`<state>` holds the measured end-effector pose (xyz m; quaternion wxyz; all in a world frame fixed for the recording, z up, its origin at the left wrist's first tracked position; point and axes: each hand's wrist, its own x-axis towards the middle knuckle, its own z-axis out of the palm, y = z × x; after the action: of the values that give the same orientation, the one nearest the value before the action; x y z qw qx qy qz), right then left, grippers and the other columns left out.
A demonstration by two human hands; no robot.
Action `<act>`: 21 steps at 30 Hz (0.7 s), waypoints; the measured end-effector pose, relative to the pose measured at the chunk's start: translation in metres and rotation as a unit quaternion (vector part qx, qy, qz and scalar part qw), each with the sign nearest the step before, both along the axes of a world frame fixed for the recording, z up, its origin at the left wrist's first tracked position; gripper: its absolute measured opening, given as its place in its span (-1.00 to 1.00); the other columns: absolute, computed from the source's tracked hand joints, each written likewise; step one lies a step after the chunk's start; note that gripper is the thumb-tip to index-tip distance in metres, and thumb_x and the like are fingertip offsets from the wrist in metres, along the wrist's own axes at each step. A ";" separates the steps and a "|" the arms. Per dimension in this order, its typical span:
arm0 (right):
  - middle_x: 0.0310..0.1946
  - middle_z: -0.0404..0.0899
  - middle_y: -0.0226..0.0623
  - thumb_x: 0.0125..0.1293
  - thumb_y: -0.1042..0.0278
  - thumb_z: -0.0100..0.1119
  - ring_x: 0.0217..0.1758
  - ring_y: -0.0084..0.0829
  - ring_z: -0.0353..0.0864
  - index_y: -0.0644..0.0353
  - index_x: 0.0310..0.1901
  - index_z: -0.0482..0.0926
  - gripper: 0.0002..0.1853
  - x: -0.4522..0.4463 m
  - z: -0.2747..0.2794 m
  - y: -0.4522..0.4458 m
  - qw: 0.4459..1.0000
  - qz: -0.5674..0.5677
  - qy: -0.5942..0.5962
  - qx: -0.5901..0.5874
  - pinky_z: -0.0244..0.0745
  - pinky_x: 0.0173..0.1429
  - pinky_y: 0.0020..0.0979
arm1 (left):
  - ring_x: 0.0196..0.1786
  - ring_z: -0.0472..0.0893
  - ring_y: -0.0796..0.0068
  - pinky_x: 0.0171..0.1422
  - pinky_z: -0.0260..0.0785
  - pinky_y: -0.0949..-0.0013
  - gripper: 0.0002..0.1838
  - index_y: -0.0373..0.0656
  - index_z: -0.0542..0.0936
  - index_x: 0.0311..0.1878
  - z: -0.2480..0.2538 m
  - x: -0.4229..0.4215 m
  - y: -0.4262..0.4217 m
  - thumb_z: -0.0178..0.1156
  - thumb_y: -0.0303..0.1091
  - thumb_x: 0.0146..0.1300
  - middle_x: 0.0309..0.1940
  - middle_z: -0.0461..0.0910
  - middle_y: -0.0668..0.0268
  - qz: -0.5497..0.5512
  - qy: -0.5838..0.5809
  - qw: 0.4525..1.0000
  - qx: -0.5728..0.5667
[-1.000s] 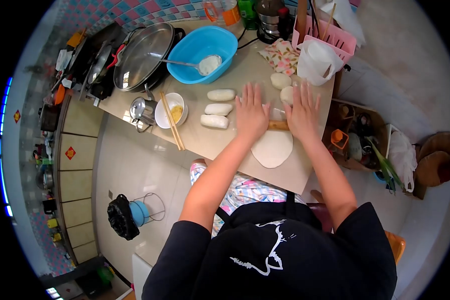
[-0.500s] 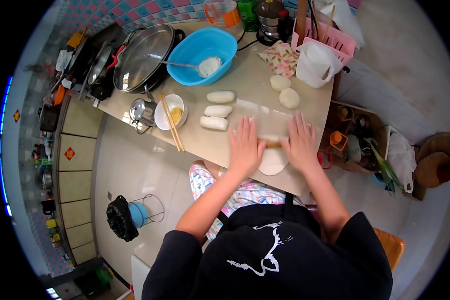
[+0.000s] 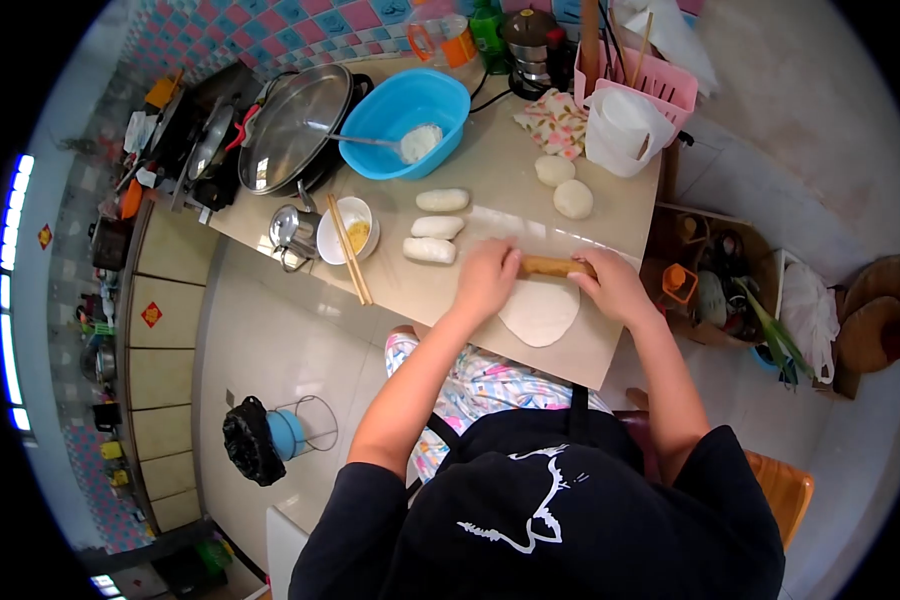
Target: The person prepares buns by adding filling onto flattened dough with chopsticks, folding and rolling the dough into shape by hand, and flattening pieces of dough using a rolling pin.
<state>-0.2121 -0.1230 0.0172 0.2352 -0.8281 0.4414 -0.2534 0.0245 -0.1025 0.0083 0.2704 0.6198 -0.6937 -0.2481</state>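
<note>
A wooden rolling pin (image 3: 547, 266) lies crosswise at the far edge of a flattened sheet of dough (image 3: 540, 312). Its left end is in the closed fingers of my left hand (image 3: 487, 280), while my right hand (image 3: 610, 284) grips the other end. The dough is pale, thin and roughly oval, close to the table's front edge. To the left of my left hand rest three floured dough rolls (image 3: 437, 226) in a column. Beyond my right hand sit two round dough pieces (image 3: 573, 199).
A blue basin (image 3: 390, 110) holds flour and a ladle. Left of the rolls stand a white bowl (image 3: 332, 240) with chopsticks across it and a steel pot (image 3: 293, 232). A lidded pan (image 3: 288, 130) is behind. At the back right are a floral cloth (image 3: 553, 122) and a pink basket (image 3: 660, 88).
My fingers have gone from stretched flat over the rolling pin to curled around its ends. More of the dough sheet shows, and it looks larger. The camera view has shifted slightly.
</note>
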 end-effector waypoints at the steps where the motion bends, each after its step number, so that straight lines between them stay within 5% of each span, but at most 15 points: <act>1: -0.32 0.54 -0.17 0.26 0.28 0.17 -0.21 -0.16 0.50 0.25 -0.12 0.50 -0.75 -0.001 0.003 -0.006 0.992 -0.009 -0.046 0.118 0.40 -0.05 -0.26 | -0.02 0.47 -0.03 0.10 0.33 0.09 -0.58 -0.31 0.48 0.09 -0.003 -0.001 -0.003 0.20 -0.35 0.18 -0.04 0.50 0.01 -0.003 -0.001 1.000 -0.003; 3: -0.53 0.55 -0.24 0.42 0.14 -0.02 -0.60 -0.41 0.41 0.31 -0.17 0.53 -0.67 -0.001 0.003 -0.013 0.945 -0.024 -0.153 0.287 0.38 -0.37 -0.43 | -0.03 0.46 -0.05 0.10 0.32 0.08 -0.57 -0.36 0.45 0.10 -0.005 -0.003 -0.005 0.20 -0.39 0.18 -0.05 0.49 -0.03 0.135 0.077 0.982 -0.103; 7: -0.60 0.48 -0.35 0.45 0.05 -0.07 -0.70 -0.61 0.27 0.25 -0.14 0.53 -0.62 -0.005 0.008 -0.014 0.836 -0.095 -0.237 0.486 0.22 -0.54 -0.53 | -0.04 0.46 -0.03 0.10 0.32 0.10 -0.51 -0.36 0.42 0.13 -0.007 -0.017 0.004 0.23 -0.39 0.14 -0.07 0.48 -0.05 0.204 0.265 0.939 -0.078; 9: -0.66 0.39 -0.46 0.48 -0.02 -0.14 -0.75 -0.67 0.15 0.22 -0.11 0.53 -0.57 -0.009 0.022 -0.001 0.738 -0.125 -0.382 0.542 0.04 -0.62 -0.59 | -0.06 0.46 -0.01 0.09 0.33 0.13 -0.52 -0.33 0.48 0.08 -0.004 -0.015 0.008 0.29 -0.38 0.07 -0.13 0.50 -0.01 0.016 -0.060 0.991 -0.122; 15: -0.71 0.31 -0.51 0.46 -0.02 -0.07 -0.74 -0.68 0.19 0.26 -0.10 0.51 -0.57 -0.019 0.017 0.028 0.798 -0.168 -0.381 0.435 0.05 -0.63 -0.60 | -0.06 0.45 0.02 0.06 0.33 0.14 -0.74 -0.25 0.56 -0.26 0.010 -0.031 -0.003 0.35 -0.37 -0.02 -0.24 0.53 0.06 0.008 -0.102 0.994 0.045; 19: -0.71 0.31 -0.51 0.44 0.02 -0.01 -0.73 -0.70 0.20 0.25 -0.11 0.51 -0.61 -0.029 0.009 0.044 0.793 -0.196 -0.385 0.429 0.04 -0.64 -0.60 | -0.14 0.51 0.04 -0.04 0.39 0.15 -0.76 -0.24 0.52 -0.30 0.016 -0.032 0.003 0.33 -0.41 -0.03 -0.31 0.56 0.09 -0.049 -0.112 0.992 -0.035; 21: -0.70 0.32 -0.52 0.43 0.05 0.03 -0.73 -0.71 0.20 0.25 -0.12 0.51 -0.64 -0.035 0.006 0.050 0.795 -0.200 -0.397 0.412 0.05 -0.64 -0.62 | -0.27 0.56 0.02 -0.18 0.43 0.18 -0.77 -0.25 0.48 -0.28 0.025 -0.037 0.012 0.29 -0.47 -0.02 -0.40 0.58 0.11 -0.048 0.016 0.995 0.081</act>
<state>-0.2467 -0.0734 0.0236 0.6530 -0.3726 0.5276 -0.3955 -0.0126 -0.0906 0.0331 0.2179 0.6018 -0.6959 -0.3257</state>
